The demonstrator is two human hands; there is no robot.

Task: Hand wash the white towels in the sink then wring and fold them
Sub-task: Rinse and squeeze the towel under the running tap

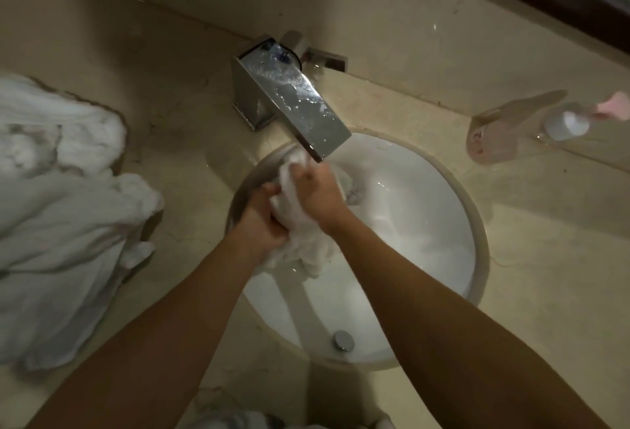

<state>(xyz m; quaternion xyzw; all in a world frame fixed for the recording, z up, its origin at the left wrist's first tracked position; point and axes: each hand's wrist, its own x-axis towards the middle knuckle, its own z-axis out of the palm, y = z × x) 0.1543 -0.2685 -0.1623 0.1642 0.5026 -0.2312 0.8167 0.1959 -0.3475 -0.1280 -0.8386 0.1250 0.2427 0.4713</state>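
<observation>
Both hands are locked on a wet white towel (300,241) over the sink (426,224)!

The left hand (264,215) grips the towel's near side, fingers curled tight into the cloth, while the right hand (318,190) clamps the far end, fist closed round it just under the lip of the chrome faucet (293,98) at twelve o'clock. The bunched towel sits between them above the basin's ten o'clock side, its loose end trailing down into the bowl. The drain plug (342,340) shines at six o'clock in the basin. Out at nine o'clock, a heap of white towels (61,224) lies crumpled on the beige bench (545,275). At two o'clock a clear bottle (511,128) lies on its side, white cap pointing right.
</observation>
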